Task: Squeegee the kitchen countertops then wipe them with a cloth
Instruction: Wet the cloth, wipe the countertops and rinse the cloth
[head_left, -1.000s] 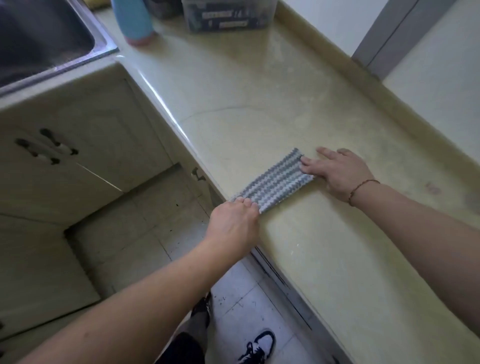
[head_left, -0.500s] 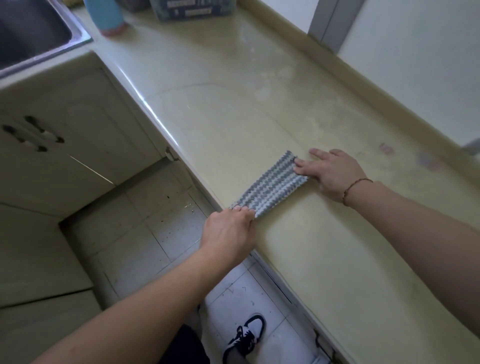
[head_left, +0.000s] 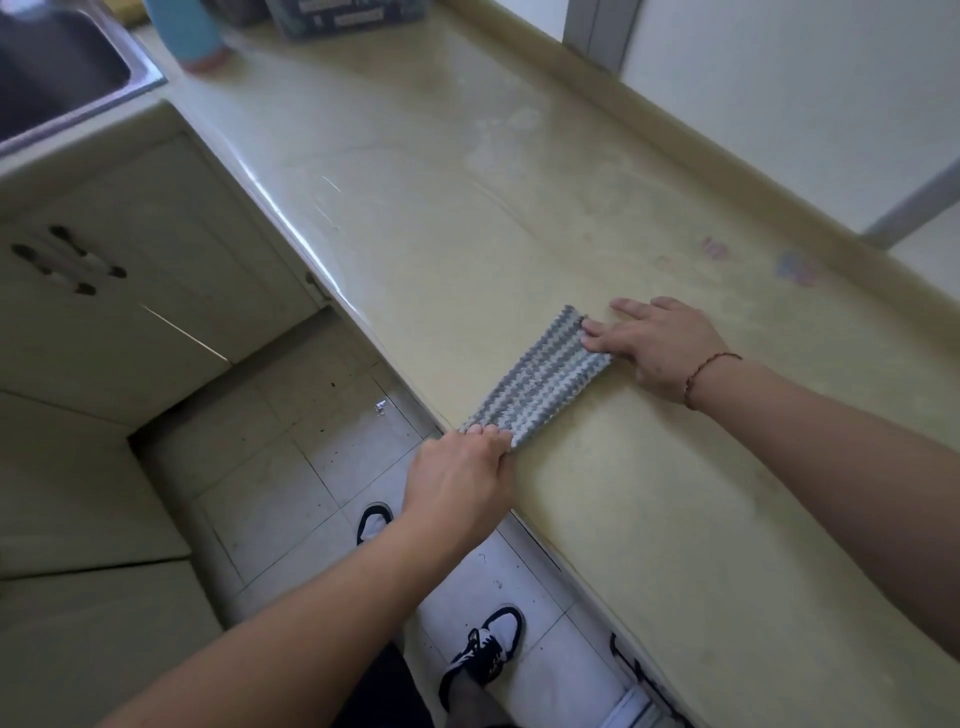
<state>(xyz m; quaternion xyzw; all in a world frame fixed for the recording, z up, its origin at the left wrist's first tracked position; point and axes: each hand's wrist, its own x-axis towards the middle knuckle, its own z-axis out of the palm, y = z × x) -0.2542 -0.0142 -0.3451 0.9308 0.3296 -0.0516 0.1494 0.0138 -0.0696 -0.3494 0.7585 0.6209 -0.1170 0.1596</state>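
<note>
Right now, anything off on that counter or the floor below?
Yes, minor. The countertop shows whitish smears and two pinkish marks near the back edge. A small crumpled scrap and dark specks lie on the floor tiles. The striped cloth lies flat between both hands.

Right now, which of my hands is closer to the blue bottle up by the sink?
Left. Your left hand grips the cloth at the counter's front edge, on the blue bottle side. Your right hand presses the cloth's other end, further away.

Striped cloth (head_left: 540, 376) flat on countertop (head_left: 441, 171); L hand (head_left: 460, 486) grips near end, R hand (head_left: 660, 343) presses far end.
</note>
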